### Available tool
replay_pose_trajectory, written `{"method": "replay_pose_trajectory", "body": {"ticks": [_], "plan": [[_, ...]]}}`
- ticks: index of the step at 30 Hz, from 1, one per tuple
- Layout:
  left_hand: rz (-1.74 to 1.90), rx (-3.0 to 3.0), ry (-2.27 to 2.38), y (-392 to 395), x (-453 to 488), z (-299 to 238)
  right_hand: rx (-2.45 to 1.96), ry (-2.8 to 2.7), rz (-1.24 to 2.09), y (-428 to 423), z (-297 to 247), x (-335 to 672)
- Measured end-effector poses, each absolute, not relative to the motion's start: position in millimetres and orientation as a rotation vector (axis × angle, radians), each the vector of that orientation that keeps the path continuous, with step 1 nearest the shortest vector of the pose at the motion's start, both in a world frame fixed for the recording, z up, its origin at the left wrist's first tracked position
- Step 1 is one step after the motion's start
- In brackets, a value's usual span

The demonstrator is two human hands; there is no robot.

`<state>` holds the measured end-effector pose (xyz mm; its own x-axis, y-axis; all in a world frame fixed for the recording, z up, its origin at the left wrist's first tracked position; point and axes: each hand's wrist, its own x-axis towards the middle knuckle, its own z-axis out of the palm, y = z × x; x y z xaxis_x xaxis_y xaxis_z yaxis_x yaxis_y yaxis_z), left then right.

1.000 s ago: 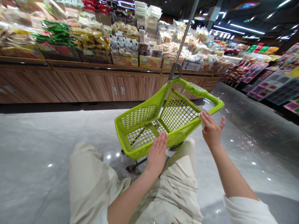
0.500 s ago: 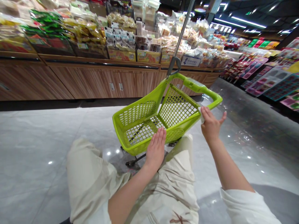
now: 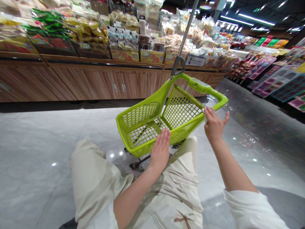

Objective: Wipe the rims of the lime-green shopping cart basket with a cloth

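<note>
A lime-green plastic shopping cart basket [image 3: 143,116] with mesh walls sits low in front of me, and a grey pole [image 3: 186,31] rises from its far corner. My left hand [image 3: 160,151] lies flat on the basket's near rim, fingers together and holding nothing. My right hand [image 3: 214,124] is at the basket's right rim, pressing a small white cloth or wipe [image 3: 204,115] against it. The cloth is mostly hidden by my fingers. The basket's inside holds nothing that I can see.
A wood-fronted display counter [image 3: 95,81] piled with bagged foods runs across the back. Shelves of pink and teal packaged goods [image 3: 274,81] line the right. Polished grey floor tiles [image 3: 35,136] surround the cart, and my beige trousers [image 3: 92,181] lie close below.
The whole scene has shifted slightly upward in view. My right hand and the white cloth sit a little higher, still at the rim; my left hand stays on the near rim.
</note>
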<state>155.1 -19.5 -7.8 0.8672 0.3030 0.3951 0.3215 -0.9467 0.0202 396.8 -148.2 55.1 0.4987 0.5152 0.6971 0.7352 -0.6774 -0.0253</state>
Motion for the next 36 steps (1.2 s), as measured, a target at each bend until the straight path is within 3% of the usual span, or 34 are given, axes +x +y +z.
{"method": "replay_pose_trajectory", "body": {"ticks": [7, 15, 22, 29, 36], "plan": [[-0.567, -3.012, -0.513, -19.0, 154.0, -3.2, -2.229, -1.738, -0.672, -115.5, 18.7, 291.5], [-0.618, -3.010, -0.511, -18.9, 154.1, -5.7, -2.392, -1.054, -0.939, -145.8, 47.1, 386.3], [-0.548, -2.963, -0.518, -16.6, 152.6, -2.7, -2.138, -1.768, -0.641, -117.6, 13.1, 298.1], [-0.563, -2.932, -0.489, -12.9, 151.6, -4.6, -2.311, -1.048, -0.945, -148.1, 43.9, 391.7], [-0.571, -2.942, -0.544, -8.8, 150.3, -5.5, -2.147, -1.688, -0.638, -110.1, 15.0, 298.8]]}}
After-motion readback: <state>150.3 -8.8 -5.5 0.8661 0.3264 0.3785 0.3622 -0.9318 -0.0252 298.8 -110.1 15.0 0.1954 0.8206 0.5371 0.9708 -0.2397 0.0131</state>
